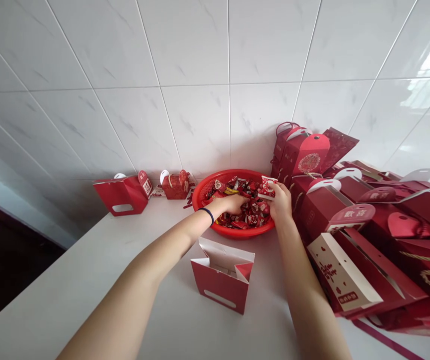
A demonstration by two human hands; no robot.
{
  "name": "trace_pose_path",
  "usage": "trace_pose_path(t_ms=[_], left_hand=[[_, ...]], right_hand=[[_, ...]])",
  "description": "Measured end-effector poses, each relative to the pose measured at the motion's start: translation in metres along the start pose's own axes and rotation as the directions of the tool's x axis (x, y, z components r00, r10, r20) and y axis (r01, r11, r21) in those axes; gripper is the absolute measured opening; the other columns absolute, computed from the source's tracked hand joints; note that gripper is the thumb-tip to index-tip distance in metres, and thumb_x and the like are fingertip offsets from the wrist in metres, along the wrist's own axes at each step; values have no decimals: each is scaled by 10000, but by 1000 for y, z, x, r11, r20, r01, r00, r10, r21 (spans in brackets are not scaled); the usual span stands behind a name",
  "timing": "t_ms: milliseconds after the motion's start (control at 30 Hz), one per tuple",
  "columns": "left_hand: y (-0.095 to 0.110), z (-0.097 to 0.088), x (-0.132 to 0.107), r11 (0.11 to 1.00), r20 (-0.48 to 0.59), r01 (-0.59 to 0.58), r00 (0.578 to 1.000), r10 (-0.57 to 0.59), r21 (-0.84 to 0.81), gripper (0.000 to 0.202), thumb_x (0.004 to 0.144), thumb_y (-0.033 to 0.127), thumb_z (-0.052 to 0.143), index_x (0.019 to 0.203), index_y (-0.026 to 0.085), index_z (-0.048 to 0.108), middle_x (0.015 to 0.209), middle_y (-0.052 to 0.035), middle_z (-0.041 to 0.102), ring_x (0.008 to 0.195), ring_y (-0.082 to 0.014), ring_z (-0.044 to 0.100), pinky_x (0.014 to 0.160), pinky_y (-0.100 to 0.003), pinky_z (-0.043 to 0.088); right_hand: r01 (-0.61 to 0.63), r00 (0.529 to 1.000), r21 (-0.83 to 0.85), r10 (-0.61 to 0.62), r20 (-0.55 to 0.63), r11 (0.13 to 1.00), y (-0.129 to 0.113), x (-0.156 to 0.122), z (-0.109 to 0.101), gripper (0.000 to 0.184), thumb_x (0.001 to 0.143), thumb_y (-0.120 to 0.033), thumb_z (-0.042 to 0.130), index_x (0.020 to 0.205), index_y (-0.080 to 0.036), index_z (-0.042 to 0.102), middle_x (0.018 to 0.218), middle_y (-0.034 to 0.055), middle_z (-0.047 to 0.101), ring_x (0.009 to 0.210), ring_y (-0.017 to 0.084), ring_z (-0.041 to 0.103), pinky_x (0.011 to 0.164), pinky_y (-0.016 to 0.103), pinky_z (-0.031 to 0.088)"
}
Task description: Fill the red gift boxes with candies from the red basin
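A red plastic basket (204, 181) holds many wrapped candies (254, 220), mostly in red wrappers. My left hand (235, 203), with a dark band on its wrist, reaches into the candies; its fingers are curled down among them, and whatever they grip is hidden. Over the basket's right side, my right hand (281, 200) is closed on a red-and-white packet (268, 188) with a printed pattern. In front of the basket stands a red paper gift box (220, 285), its top unfolded and its inside showing.
Many red gift boxes (350, 215) are piled on the right, some with rope handles; a cream-sided box (340, 275) lies near the front. Two red boxes, one larger (120, 196) and one smaller (175, 186), stand at the back left. A tiled wall (199, 125) borders the white table (98, 265).
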State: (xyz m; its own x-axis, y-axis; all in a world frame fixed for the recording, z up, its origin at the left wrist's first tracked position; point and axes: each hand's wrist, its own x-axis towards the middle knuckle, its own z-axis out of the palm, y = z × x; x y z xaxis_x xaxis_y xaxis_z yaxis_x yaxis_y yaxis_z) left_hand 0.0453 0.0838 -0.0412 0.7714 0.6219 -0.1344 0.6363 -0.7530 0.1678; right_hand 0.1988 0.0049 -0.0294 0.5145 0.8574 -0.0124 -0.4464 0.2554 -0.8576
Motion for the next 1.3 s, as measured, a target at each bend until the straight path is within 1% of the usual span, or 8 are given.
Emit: trace_pose_path(t_ms=[100, 200, 367, 700, 900, 1067, 1200, 1300], left_hand=[[1, 2, 2, 996, 34, 41, 999, -38, -77, 626, 667, 196, 757, 1285, 237, 671, 1312, -99, 712, 1124, -288, 689, 915, -299, 523], [2, 4, 1, 984, 42, 83, 996, -77, -160, 353, 621, 171, 761, 969, 229, 773, 1040, -86, 790, 954, -296, 723, 842, -318, 531], [2, -4, -6, 931, -55, 90, 992, -117, -353, 97, 578, 113, 716, 579, 204, 681, 616, -24, 698, 697, -242, 682, 738, -311, 516], [4, -35, -33, 648, -440, -192, 864, -245, -737, 374, 806, 270, 639, 1152, 138, 686, 1127, -100, 753, 998, -208, 702, 875, -320, 546], [25, -33, -32, 668, -611, -354, 769, -191, -655, 260, 751, 294, 757, 961, 145, 718, 1025, -77, 755, 978, -214, 683, 918, -345, 533], [32, -31, -30, 728, -538, -390, 842, 35, -564, 174, 720, 218, 766, 886, 166, 775, 1090, -93, 761, 1034, -243, 692, 949, -353, 527], [22, -28, -27, 853, -427, -134, 897, -111, -504, 274, 829, 149, 577, 1002, 180, 787, 1159, -78, 762, 1090, -239, 693, 968, -337, 527], [9, -19, -23, 898, -279, 57, 940, -195, -436, 184, 748, 96, 647, 819, 191, 787, 941, -69, 791, 933, -257, 726, 920, -353, 537]], right_hand=[[-4, 1000, 9, 4, 2, 1000, 0, -2, 2, 179, 648, -234, 687, 765, -196, 557, 650, -45, 641, 553, 127, 638, 487, 230, 568], [-5, 1000, 11, 5, 9, 1000, 0, -3, 2, 169, 637, -229, 686, 755, -196, 570, 655, -40, 650, 573, 132, 649, 490, 225, 571], [-1, 999, 0, 1, 41, 1000, -2, -3, 1, 169, 649, -252, 711, 755, -190, 594, 656, -34, 642, 571, 128, 645, 487, 222, 560], [-52, 997, -70, 56, 56, 996, 1, -5, 5, 186, 667, -228, 699, 788, -191, 563, 707, 2, 687, 607, 139, 651, 463, 201, 532], [-112, 988, -131, 124, 94, 985, 3, -8, 7, 175, 740, -289, 704, 819, -205, 572, 645, -26, 644, 527, 133, 615, 421, 218, 525], [-56, 993, -99, 66, 102, 993, 3, -8, 5, 330, 622, -285, 798, 862, -197, 589, 740, -17, 670, 600, 151, 645, 458, 243, 554], [21, 999, -32, -19, 41, 999, 3, -2, 3, 403, 563, -236, 793, 893, -206, 564, 724, -46, 640, 640, 145, 646, 530, 254, 577], [44, 999, 8, -44, 29, 999, 3, -1, 2, 381, 573, -250, 776, 884, -202, 561, 704, -48, 628, 634, 146, 640, 547, 276, 586]])
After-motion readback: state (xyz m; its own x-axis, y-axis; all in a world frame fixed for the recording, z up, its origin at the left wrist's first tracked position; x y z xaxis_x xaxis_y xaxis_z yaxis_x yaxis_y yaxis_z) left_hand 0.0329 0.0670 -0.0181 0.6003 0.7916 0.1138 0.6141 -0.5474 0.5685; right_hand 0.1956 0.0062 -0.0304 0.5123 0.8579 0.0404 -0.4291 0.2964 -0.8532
